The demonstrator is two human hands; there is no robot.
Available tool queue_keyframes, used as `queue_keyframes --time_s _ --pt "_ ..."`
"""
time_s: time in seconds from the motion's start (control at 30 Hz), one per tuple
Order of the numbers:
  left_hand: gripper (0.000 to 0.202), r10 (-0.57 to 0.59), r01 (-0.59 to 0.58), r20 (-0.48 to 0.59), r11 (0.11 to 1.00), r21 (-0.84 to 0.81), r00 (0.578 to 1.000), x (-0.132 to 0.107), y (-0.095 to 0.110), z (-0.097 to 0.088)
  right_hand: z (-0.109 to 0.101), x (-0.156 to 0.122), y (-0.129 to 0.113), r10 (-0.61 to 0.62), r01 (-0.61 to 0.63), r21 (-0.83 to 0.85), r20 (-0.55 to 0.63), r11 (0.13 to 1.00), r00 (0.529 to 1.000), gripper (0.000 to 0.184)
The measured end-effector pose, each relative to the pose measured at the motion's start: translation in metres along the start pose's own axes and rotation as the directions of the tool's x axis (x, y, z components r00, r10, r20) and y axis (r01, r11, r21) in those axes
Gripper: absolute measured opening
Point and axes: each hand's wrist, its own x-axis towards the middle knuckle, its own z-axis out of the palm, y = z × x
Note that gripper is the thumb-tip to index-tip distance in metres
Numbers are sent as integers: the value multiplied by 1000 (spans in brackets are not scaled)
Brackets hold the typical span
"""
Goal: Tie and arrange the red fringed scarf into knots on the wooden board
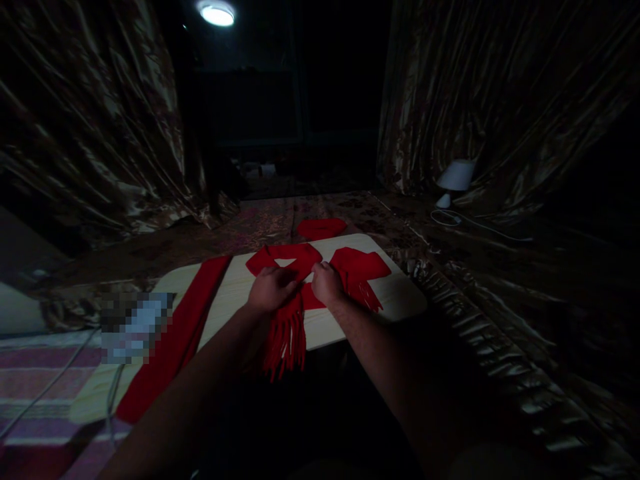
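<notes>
A red fringed scarf (360, 268) lies looped on a pale wooden board (405, 300). Its tassels hang over the board's near edge. My left hand (270, 288) is closed on the scarf near the loop's middle. Right beside it, my right hand (327, 283) pinches the same scarf where the two ends cross. A second long red scarf (185, 320) stretches flat along the board's left side. A small red folded piece (321, 227) lies just beyond the board.
Shiny patterned brown fabric (500, 333) covers the surface around the board, and curtains hang behind. A small white lamp (454, 180) with a cord stands at the back right. A striped cloth (40, 387) lies at the left.
</notes>
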Motion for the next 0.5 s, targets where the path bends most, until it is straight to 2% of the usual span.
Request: queue_keyframes --time_s 0.1,0.17,0.23,0.3,0.4,0.5 --pt "42 -55 25 163 983 180 985 16 14 6 0 1 0 13 -13 2 -7 1000 1000 29" --pt "40 -119 68 193 965 252 974 22 19 12 0 0 0 17 -17 3 -10 1000 1000 30" --pt "37 -184 131 192 957 259 964 27 20 18 0 0 0 13 -13 7 -9 1000 1000 30" --pt "34 -264 239 156 957 164 952 31 16 23 1 0 1 6 -6 10 -12 1000 1000 29" --pt "32 -424 418 -14 896 -149 905 36 -1 26 2 0 2 0 0 4 -18 1000 1000 29" --pt "41 -486 431 -136 850 -303 864 34 -26 22 3 0 2 -6 5 -6 -17 1000 1000 29"
